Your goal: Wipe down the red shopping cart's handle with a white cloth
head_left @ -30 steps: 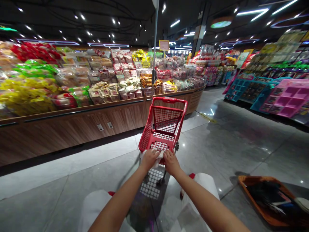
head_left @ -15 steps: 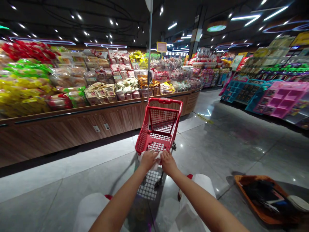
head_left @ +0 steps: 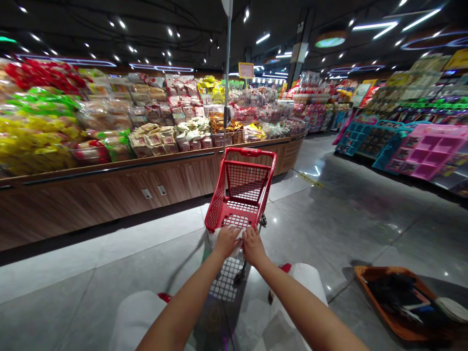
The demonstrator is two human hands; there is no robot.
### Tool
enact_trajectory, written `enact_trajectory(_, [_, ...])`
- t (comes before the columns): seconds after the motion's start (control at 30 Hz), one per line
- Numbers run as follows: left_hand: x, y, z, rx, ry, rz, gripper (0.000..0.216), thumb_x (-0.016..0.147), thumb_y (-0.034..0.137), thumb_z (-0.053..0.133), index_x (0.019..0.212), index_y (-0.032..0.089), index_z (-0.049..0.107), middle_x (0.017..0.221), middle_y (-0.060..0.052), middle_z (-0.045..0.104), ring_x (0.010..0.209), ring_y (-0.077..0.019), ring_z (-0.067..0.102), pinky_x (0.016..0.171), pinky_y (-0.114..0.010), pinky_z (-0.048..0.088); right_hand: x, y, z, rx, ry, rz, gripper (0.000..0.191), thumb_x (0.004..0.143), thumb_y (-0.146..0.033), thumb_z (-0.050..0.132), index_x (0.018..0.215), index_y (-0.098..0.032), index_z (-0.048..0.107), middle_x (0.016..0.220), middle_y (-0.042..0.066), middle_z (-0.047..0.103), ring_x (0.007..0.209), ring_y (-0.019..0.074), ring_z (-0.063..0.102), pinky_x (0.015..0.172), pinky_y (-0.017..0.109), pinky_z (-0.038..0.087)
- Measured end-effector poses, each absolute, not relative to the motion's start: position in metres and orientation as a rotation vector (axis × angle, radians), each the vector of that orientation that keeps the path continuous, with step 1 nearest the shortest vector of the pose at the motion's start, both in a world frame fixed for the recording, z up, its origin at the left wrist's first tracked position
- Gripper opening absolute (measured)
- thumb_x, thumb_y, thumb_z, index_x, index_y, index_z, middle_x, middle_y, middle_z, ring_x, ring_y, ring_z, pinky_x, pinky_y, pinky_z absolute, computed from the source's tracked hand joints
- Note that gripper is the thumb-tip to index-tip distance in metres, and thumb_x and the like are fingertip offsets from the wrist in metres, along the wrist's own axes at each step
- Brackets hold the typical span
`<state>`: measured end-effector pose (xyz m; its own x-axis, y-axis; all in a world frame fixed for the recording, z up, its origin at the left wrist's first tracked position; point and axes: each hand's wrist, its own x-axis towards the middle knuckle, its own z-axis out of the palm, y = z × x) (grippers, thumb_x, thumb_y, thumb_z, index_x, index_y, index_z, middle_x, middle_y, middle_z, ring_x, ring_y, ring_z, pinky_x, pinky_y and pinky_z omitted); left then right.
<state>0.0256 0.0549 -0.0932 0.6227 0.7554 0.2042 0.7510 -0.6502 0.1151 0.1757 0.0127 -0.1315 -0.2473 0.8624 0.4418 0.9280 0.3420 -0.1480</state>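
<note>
A red plastic shopping cart with lattice sides stands in front of me, its basket bare. Both hands are at its near end. My left hand has its fingers curled over a crumpled white cloth that lies against the cart's near edge. Close beside it, my right hand is closed too, pinching the cloth from the other side. Whether the cloth is fabric or paper I cannot tell. Much of the near edge is hidden under the hands and cloth.
Behind the cart runs a wood-panelled display counter heaped with packaged snacks. An orange tray holding dark items sits low at the right. Pink display racks stand further back. My knees flank the cart's near end.
Both hands have shifted very slightly on the cloth, and less of the cloth shows below them. The cart has stayed in place.
</note>
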Motion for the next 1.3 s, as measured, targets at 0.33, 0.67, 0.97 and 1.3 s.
enact_trajectory(0.33, [-0.051,0.085,-0.079,2.868,1.32,0.358,0.013,0.084,0.025,0.058,0.096,0.022,0.063,0.101,-0.005,0.062,0.097,-0.0189,0.055,0.09,-0.034,0.042,0.184,0.013,-0.116,-1.556,-2.224,-0.058,0.042,0.058,-0.017,0.054,0.1,-0.015,0.054,0.107,0.013,0.055,0.112,0.0291,0.042,0.113,0.05,0.014])
enact_trajectory(0.67, [0.011,0.07,-0.087,2.858,1.279,0.279,0.016,0.085,0.029,0.059,0.098,0.02,0.059,0.096,-0.006,0.062,0.092,-0.0204,0.057,0.084,-0.034,0.044,0.185,0.02,-0.113,-1.543,-2.286,-0.022,0.046,0.061,-0.016,0.055,0.107,-0.013,0.053,0.112,0.014,0.055,0.115,0.0285,0.042,0.114,0.048,0.012])
enact_trajectory(0.97, [-0.024,0.085,-0.081,2.787,1.45,0.31,0.014,0.084,0.025,0.057,0.097,0.02,0.059,0.101,-0.005,0.061,0.099,-0.0199,0.054,0.091,-0.036,0.042,0.196,0.027,-0.108,-1.555,-2.254,-0.056,0.048,0.061,-0.016,0.055,0.109,-0.009,0.055,0.115,0.016,0.054,0.118,0.0296,0.041,0.115,0.048,0.013])
enact_trajectory(1.3, [0.016,0.078,-0.087,2.85,1.47,0.397,0.017,0.084,0.031,0.058,0.096,0.02,0.062,0.094,-0.006,0.063,0.095,-0.0236,0.057,0.1,-0.047,0.036,0.204,0.044,-0.114,-1.505,-2.338,-0.01,0.055,0.067,-0.02,0.057,0.12,-0.008,0.051,0.126,0.017,0.051,0.129,0.0294,0.033,0.113,0.047,0.018])
